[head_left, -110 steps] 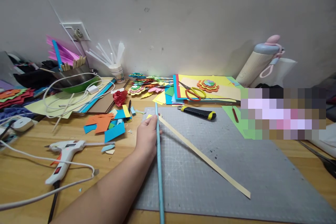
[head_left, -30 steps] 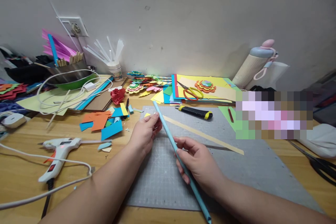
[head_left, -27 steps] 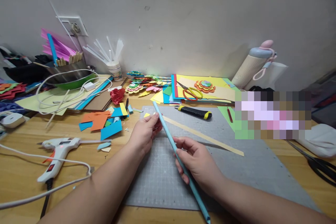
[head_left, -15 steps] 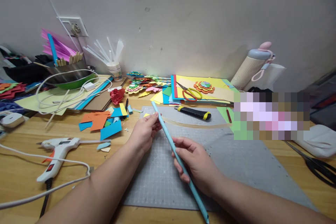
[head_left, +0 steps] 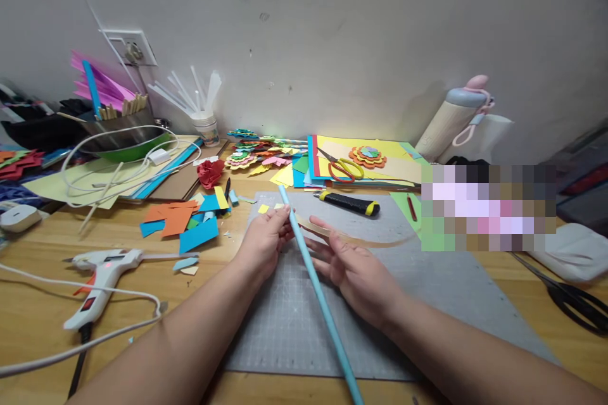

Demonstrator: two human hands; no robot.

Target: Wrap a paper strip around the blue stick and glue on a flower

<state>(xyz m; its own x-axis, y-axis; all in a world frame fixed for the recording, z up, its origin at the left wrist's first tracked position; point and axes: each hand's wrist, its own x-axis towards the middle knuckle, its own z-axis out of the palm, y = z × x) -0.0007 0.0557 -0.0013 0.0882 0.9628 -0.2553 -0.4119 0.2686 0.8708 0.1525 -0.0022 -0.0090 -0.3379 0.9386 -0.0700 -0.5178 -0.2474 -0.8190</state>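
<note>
My left hand (head_left: 268, 237) pinches a light blue paper tube (head_left: 317, 288) near its upper end. The tube slants down toward me and runs out of the bottom of the view. Beside the tube, a narrow tan paper strip (head_left: 380, 243) stretches to the right from my left fingertips, where its end is hidden. My right hand (head_left: 358, 269) has this strip between thumb and index finger, while its other fingers are spread behind the tube. Both hands are above a grey cutting mat (head_left: 427, 304).
Left on the table lie a white glue gun (head_left: 102, 278) with its cord and coloured paper scraps (head_left: 178, 218). Behind the mat's middle are a utility knife (head_left: 349, 203), scissors (head_left: 344, 168) and paper flowers (head_left: 247, 155). Black-handled scissors (head_left: 577, 307) lie at the right.
My right hand has let go of the tube and moved up to the tan strip, which now bends lower. My left hand stays pinched at the tube's upper end.
</note>
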